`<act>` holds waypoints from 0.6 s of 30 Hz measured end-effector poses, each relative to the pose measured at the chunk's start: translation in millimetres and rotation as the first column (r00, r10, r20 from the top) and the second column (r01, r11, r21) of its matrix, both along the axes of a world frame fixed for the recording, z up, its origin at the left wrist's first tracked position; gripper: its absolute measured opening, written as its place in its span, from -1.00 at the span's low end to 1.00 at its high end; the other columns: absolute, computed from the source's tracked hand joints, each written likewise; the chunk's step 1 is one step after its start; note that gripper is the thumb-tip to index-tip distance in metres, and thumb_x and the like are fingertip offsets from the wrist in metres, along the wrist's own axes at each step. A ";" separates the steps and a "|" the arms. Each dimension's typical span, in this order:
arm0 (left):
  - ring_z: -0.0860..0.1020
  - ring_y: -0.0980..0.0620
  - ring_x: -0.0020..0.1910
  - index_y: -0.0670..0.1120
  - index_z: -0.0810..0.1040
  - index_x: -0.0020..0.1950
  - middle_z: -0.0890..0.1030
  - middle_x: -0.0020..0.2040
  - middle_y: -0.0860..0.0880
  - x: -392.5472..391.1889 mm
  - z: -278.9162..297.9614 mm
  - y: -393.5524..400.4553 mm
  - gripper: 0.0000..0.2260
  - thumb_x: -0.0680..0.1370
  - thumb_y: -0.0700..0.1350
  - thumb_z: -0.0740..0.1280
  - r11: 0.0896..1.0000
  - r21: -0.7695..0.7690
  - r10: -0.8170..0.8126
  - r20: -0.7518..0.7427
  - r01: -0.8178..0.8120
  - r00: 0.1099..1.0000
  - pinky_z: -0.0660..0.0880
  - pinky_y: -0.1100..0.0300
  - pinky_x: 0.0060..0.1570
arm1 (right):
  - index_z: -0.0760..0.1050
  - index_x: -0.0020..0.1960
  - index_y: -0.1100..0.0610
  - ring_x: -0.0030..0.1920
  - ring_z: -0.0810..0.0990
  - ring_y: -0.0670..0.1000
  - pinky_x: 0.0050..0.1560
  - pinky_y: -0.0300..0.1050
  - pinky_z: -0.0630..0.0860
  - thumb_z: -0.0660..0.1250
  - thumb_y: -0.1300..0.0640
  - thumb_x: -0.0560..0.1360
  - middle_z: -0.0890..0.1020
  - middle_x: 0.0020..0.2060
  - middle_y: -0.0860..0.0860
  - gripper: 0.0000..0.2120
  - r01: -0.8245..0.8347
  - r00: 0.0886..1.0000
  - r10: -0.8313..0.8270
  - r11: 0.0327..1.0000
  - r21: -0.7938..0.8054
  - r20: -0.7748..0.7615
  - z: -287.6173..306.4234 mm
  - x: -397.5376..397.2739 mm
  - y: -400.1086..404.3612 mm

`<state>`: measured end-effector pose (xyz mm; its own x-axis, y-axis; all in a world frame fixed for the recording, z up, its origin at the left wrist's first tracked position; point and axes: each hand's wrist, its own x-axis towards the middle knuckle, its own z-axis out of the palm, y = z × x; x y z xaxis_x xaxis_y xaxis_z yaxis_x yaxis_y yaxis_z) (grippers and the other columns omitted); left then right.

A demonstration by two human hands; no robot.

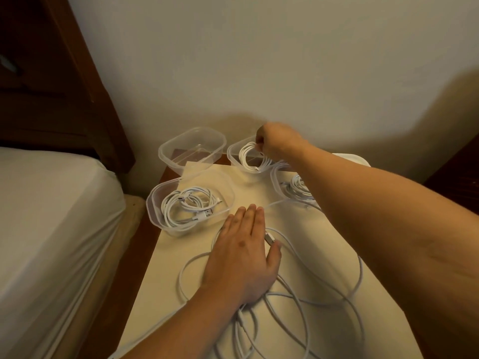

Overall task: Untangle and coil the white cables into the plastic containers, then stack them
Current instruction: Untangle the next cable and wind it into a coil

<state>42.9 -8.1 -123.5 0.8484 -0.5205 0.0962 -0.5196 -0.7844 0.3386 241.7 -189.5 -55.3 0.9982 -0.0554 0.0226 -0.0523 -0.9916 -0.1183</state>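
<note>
Landmark: pale cream sheet (259, 193) covering the top of a dark wooden bedside table (147, 244).

1. Clear, rounded-rectangular plastic container, near-left (155, 203): sits on the sheet's left edge, overhanging it slightly. Holds a coiled white cable (186, 206) with a USB plug showing.

2. Clear plastic container, far-left (166, 151): stands beyond the sheet's far edge, near the wall. No cable can be seen inside.

3. Clear plastic container, far-middle (233, 154): at the sheet's far edge, just right of item 2. Contains a tight white cable coil (248, 156), standing partly upright against the container's inside.

4. Clear plastic container, far-right (276, 177): on the sheet's right side, largely hidden by the right forearm. A bundled white cable (298, 186) shows inside.

5. Loose white cables, tangled (298, 301): spread in wide loops across the near half of the sheet; one silver-tipped USB plug (269, 238) lies beside the left thumb.

6. Right hand (274, 143): reaches over the far edge of the sheet into item 3, fingers curled and pinching the top of the coil.

7. Left hand (243, 252): lies palm down at the sheet's middle, fingers straight and together, resting flat over the loose loops; nothing is gripped.

8. White-sheeted bed (51, 216): left of the table. Cream wall (259, 60) behind.
</note>
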 end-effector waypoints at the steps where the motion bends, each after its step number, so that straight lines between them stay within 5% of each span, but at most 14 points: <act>1: -0.11 0.03 0.63 -0.05 -0.10 0.66 -0.04 0.67 -0.02 0.0 -0.3 -0.1 -0.35 0.66 0.23 -0.05 1.000 -0.002 0.002 0.001 -0.002 1.000 -0.18 0.08 0.59 | 0.65 0.15 0.11 0.01 0.63 0.19 -0.08 -0.06 0.49 0.37 0.12 0.57 0.70 0.03 0.12 -0.81 -0.025 0.999 0.025 1.000 -0.017 0.021 -0.1 0.5 1.6; 8: -0.10 0.03 0.63 -0.04 -0.10 0.66 -0.03 0.67 -0.02 0.6 -2.5 -0.3 -0.35 0.65 0.23 -0.05 1.000 -0.002 0.011 0.000 -0.011 1.000 -0.18 0.08 0.59 | 0.67 0.07 0.15 -0.01 0.65 0.18 0.02 -0.01 0.61 0.50 0.13 0.49 0.70 -0.02 0.13 -0.82 0.020 0.999 -0.024 0.996 0.092 0.035 -9.6 -1.6 4.2; 11: -0.08 0.03 0.63 -0.05 -0.07 0.66 0.00 0.67 -0.02 1.3 -2.5 -0.3 -0.35 0.65 0.23 -0.03 1.000 -0.013 0.009 0.000 -0.009 1.000 -0.17 0.09 0.59 | 0.67 0.00 0.21 -0.08 0.63 0.15 -0.11 -0.09 0.51 0.42 0.11 0.55 0.68 -0.13 0.14 -0.84 0.058 0.994 -0.077 0.975 0.213 0.081 -3.7 -1.0 0.7; 15: -0.09 0.04 0.63 -0.04 -0.07 0.66 -0.01 0.67 -0.02 0.8 -1.5 0.3 -0.35 0.65 0.22 -0.03 1.000 -0.018 0.009 -0.004 -0.009 1.000 -0.17 0.08 0.59 | 0.66 -0.02 0.20 -0.08 0.63 0.20 -0.14 -0.13 0.42 0.31 0.02 0.62 0.65 -0.19 0.15 -0.73 0.082 0.974 -0.142 0.948 0.309 0.178 15.9 -8.4 -7.1; 18: -0.09 0.03 0.63 -0.04 -0.07 0.67 -0.01 0.67 -0.02 0.7 -2.2 0.1 -0.35 0.65 0.22 -0.03 1.000 -0.018 0.009 -0.007 -0.009 1.000 -0.15 0.08 0.60 | 0.66 0.09 0.21 0.00 0.66 0.18 0.03 -0.02 0.57 0.28 -0.24 0.58 0.70 -0.02 0.16 -0.49 0.074 0.995 -0.087 0.970 0.230 0.048 29.5 -16.6 -11.7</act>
<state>43.6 -8.0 -125.8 0.8537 -0.5111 0.0994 -0.5101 -0.7828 0.3564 225.1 -201.2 -25.8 0.9877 -0.1459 0.0567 -0.1176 -0.9309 -0.3458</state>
